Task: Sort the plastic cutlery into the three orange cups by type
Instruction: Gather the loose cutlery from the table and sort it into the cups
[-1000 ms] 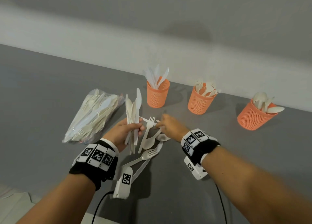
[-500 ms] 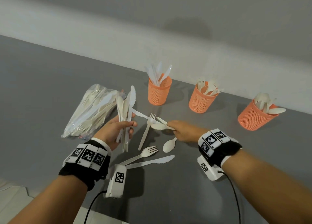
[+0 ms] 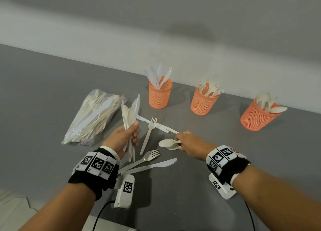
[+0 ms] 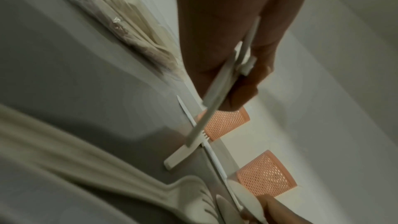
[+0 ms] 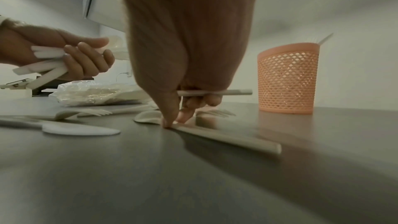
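Observation:
My left hand point(image 3: 133, 133) grips an upright bundle of white cutlery point(image 3: 130, 115), mostly knives and a spoon, left of the loose pile. My right hand point(image 3: 179, 141) is low at the table and holds a white spoon point(image 3: 166, 142) by its handle. Its thumb and a finger touch a second spoon point(image 5: 148, 117) lying on the grey table point(image 3: 199, 187). Two forks point(image 3: 149, 133) point(image 3: 147, 157) and two knives point(image 3: 157, 125) point(image 3: 156, 165) lie loose between my hands. Three orange mesh cups stand behind: knives cup point(image 3: 160, 95), forks cup point(image 3: 203, 103), spoons cup point(image 3: 256, 116).
A clear plastic bag of more cutlery point(image 3: 93, 116) lies at the left. A white wall point(image 3: 173, 39) runs just behind the cups. The table's near edge is at the bottom left, with cables hanging from both wrist units.
My right hand lifted a spoon out of the pile and carried it right and nearer, down onto the second spoon. The left hand kept its bundle and barely moved.

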Demonstrator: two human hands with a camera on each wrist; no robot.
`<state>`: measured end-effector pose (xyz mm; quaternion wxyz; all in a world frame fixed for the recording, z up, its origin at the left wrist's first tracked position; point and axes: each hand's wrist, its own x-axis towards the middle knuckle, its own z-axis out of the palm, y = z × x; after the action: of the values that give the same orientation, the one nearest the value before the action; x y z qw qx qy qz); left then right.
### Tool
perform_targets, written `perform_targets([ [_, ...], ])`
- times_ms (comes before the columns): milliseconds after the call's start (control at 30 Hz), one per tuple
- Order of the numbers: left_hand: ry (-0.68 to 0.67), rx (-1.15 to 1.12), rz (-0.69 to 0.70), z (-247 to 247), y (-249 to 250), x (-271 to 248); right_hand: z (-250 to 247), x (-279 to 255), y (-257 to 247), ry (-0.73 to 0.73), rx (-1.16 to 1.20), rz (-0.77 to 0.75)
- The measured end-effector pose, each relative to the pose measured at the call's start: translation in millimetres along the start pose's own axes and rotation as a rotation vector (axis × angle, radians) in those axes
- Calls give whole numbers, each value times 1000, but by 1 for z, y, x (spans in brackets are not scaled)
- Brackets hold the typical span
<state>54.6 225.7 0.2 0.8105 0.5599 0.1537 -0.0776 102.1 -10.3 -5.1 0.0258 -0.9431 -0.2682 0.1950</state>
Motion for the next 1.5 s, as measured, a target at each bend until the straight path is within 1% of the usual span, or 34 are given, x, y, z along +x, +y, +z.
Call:
perform_targets([
  [100,52,26,16,1,-5,-1,7,0,0,21,-46,14],
  [267,57,41,33,5,-6,-3,13,-1,-3,26,-150,52],
  [333,63,44,32,7,-7,-3,15,-3,-6,48,-144,62],
  [500,66,45,24,18,-9,-4,15,-7,-12,45,23,85],
  [767,43,53,16,24,-13,-9,13,-12,-14,18,40,159],
  [833,49,70,14,21,-13,-10,7,-13,-13,45,126,196],
  [900,61,70,9,21,-15,-11,-6,-14,-23,106,313,224],
  [967,65,56,3,24,-18,-11,-22,-13,-43,170,436,205],
  [1067,21,66,10,34,-19,-11,-36,-7,-82,231,465,158],
  [1100,10,61,5,35,-18,-11,-38,-7,-96,242,512,121],
  [1200,-29,20,-45,23,-9,-7,-42,-9,-125,235,690,0],
  [1267,-52,-2,-43,9,-3,-4,-42,-7,-131,209,720,-59],
  [1333,0,-42,-26,-1,2,-4,-40,-5,-132,216,744,-117],
  [1367,36,-74,-21,-5,3,-4,-38,-4,-132,243,768,-129],
  [1433,89,-143,-12,-11,5,-6,-33,0,-130,316,832,-83],
  [1467,111,-181,-8,-13,7,-7,-29,0,-129,309,823,-56],
  [1500,125,-211,-1,-16,9,-10,-23,0,-128,249,781,-45],
])
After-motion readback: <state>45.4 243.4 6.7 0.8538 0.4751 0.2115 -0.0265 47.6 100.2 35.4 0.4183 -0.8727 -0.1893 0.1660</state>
